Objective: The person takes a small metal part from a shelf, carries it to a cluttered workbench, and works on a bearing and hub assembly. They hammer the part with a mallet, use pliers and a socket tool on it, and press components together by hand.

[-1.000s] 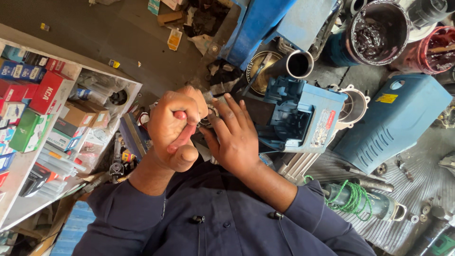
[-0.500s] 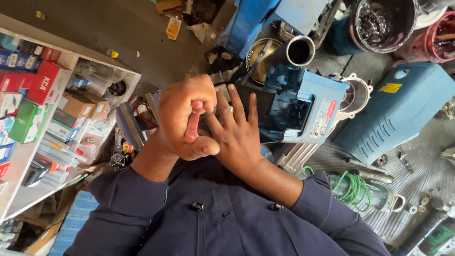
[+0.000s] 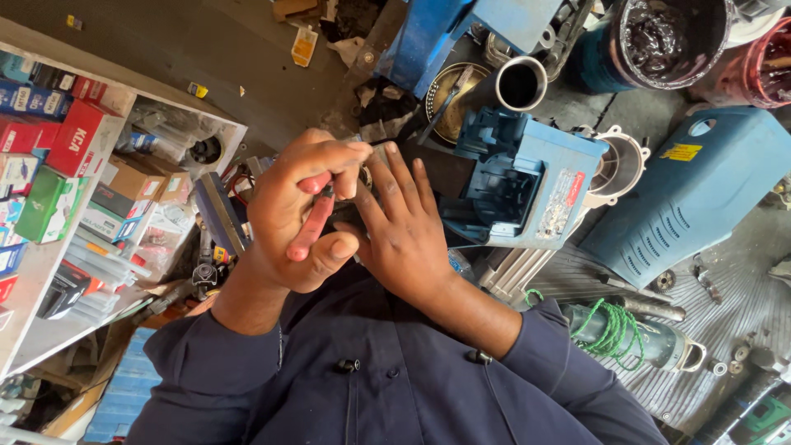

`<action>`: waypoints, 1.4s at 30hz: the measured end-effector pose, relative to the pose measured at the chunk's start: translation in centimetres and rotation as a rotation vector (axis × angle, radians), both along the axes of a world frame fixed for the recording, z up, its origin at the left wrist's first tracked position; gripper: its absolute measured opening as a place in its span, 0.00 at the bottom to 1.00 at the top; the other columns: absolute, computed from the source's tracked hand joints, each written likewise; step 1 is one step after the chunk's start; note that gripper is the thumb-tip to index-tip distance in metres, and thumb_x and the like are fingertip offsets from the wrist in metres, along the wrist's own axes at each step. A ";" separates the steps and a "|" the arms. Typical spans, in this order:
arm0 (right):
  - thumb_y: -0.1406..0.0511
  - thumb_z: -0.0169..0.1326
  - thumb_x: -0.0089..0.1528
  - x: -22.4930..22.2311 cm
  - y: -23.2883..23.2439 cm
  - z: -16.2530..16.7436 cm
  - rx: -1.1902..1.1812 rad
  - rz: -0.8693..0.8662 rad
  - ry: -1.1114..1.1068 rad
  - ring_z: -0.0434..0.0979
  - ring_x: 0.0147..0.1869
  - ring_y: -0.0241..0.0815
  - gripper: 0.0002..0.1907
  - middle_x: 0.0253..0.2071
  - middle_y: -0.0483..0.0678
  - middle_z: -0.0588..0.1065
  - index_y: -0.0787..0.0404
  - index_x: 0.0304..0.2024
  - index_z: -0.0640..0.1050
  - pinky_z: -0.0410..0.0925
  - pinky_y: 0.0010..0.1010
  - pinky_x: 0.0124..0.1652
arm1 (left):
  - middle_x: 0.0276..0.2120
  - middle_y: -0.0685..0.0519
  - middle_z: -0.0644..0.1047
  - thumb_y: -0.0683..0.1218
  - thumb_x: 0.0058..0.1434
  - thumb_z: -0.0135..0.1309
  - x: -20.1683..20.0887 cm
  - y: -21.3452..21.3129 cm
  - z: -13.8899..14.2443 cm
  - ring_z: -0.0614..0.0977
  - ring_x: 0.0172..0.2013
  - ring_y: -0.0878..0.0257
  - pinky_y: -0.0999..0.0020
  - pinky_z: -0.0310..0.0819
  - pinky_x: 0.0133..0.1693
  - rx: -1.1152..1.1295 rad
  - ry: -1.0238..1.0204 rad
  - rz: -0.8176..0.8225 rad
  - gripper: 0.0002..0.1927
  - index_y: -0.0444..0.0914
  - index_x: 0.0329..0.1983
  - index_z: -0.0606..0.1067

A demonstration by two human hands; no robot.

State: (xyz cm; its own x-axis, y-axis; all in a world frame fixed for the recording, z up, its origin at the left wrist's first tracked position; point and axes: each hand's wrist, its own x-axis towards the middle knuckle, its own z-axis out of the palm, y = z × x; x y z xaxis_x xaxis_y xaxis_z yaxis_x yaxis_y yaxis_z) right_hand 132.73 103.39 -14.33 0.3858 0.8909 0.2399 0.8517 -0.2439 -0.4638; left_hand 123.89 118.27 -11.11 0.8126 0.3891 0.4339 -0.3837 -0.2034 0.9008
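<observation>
My left hand (image 3: 288, 206) is closed around a red-handled tool (image 3: 311, 229), likely pliers, whose tip points at a small dark part hidden between my hands. My right hand (image 3: 405, 239) lies beside it with fingers spread, pressing on or steadying that part from the right. Both hands are raised in front of my dark blue shirt (image 3: 387, 387). The tool's jaws and the part itself are mostly covered by my fingers.
A blue motor housing (image 3: 527, 177) and a metal pipe (image 3: 521, 82) lie just beyond my hands. A blue cover (image 3: 684, 198), a bucket of dark grease (image 3: 659, 37) and a green wire coil (image 3: 614, 325) are to the right. A shelf of boxes (image 3: 66, 156) stands left.
My left hand has turned slightly, showing more of the red handle. My right hand's fingers have stayed spread against the part. The view has shifted a little.
</observation>
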 end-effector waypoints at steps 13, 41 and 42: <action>0.62 0.62 0.64 0.6 0.6 -0.3 0.047 0.011 -0.069 0.64 0.76 0.56 0.24 0.69 0.52 0.68 0.60 0.61 0.73 0.59 0.52 0.71 | 0.42 0.52 0.68 0.66 0.65 0.61 -0.5 0.1 -0.5 0.70 0.37 0.65 0.71 0.64 0.43 -0.134 -0.050 0.000 0.38 0.33 0.63 0.66; 0.62 0.62 0.62 1.2 0.9 0.1 -0.032 0.028 -0.162 0.68 0.71 0.54 0.20 0.65 0.49 0.72 0.56 0.57 0.77 0.59 0.56 0.68 | 0.33 0.52 0.68 0.63 0.67 0.58 1.2 0.5 -1.1 0.70 0.28 0.63 0.69 0.64 0.33 -0.066 -0.178 -0.020 0.27 0.35 0.45 0.67; 0.62 0.62 0.62 1.2 0.9 0.2 -0.032 0.031 -0.172 0.68 0.71 0.54 0.20 0.65 0.49 0.72 0.56 0.57 0.77 0.58 0.57 0.69 | 0.33 0.51 0.68 0.62 0.68 0.58 1.1 0.5 -1.0 0.70 0.29 0.62 0.68 0.65 0.34 -0.055 -0.184 -0.017 0.27 0.35 0.44 0.67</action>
State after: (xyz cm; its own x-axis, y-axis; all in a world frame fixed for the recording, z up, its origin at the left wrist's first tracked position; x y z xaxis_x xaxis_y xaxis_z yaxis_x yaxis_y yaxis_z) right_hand 133.97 104.30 -14.15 0.3141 0.9099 0.2709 0.9250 -0.2291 -0.3031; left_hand 125.03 118.75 -12.14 0.7281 0.4034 0.5542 -0.5458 -0.1480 0.8247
